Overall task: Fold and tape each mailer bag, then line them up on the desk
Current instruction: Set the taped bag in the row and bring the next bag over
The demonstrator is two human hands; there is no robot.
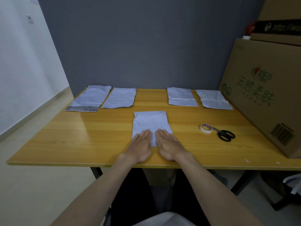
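Five mailer bags are laid out on the wooden desk (81,141). Four of them are lined up along the far edge, against the grey wall: a far-left bag (90,98) with a dark printed strip at its near end, a second bag (119,98) just beside it, then, past a stretch of bare wood, a third bag (181,97) and a far-right bag (213,99). A pale band (tape or a fold line, it cannot be told which) is seen across each of the two right-hand bags.

The fifth bag (150,123) is placed nearer the front edge, roughly at the middle of the desk, apart from the back row. Its near end is pressed down by both hands. The left hand (140,146) is laid flat on the bag's near left part, fingers straight and together, nothing grasped. The right hand (169,145) is laid flat on the near right part in the same way, fingers extended, nothing grasped. A narrow strip of bag is left showing between them.

To the right of this bag, a roll of tape (206,128) is set on the wood, with black-handled scissors (224,134) touching it. A large cardboard box (260,88) is stood at the desk's right edge.
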